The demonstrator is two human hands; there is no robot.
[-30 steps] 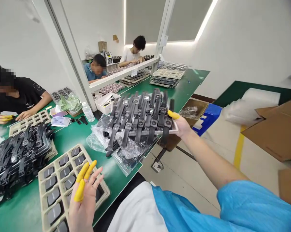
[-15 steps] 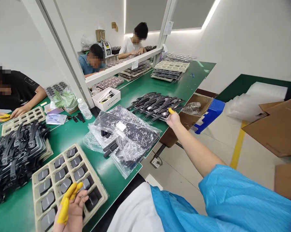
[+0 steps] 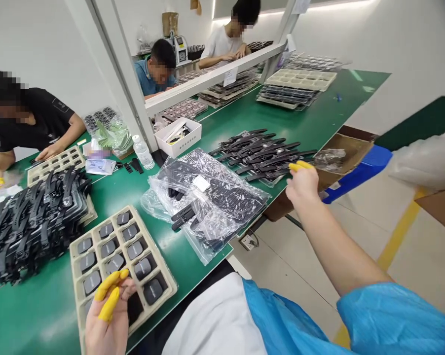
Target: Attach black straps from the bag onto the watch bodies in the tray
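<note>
While the right hand [image 3: 303, 181] is at the right end of the watches [image 3: 259, 154], the left hand [image 3: 107, 318] hovers over the near part of the tray [image 3: 162, 259], left of the bag [image 3: 232, 199].

Watches: black straps in slanting rows on the green table [image 3: 30, 315], just beyond the bag and to its right. Right hand: fingers bent, yellow covers [image 3: 300, 165] showing near the strap ends; cannot tell whether it grips, touches or has let go. Left hand: released, fingers loosely curled, thumb apart from them, yellow covers here too.

Tray: beige, dark square pieces [image 3: 135, 249] seated in its compartments. Bag: clear, white label [image 3: 201, 183] on top, a loose strap [image 3: 183, 215] at its left edge. Beyond the bag, to its left: white box [image 3: 178, 140], then bottle [image 3: 143, 154]. Far left of the bag, past the tray: strap pile [image 3: 33, 224]. Beyond the bag, farther back: stacked trays [image 3: 296, 84].
</note>
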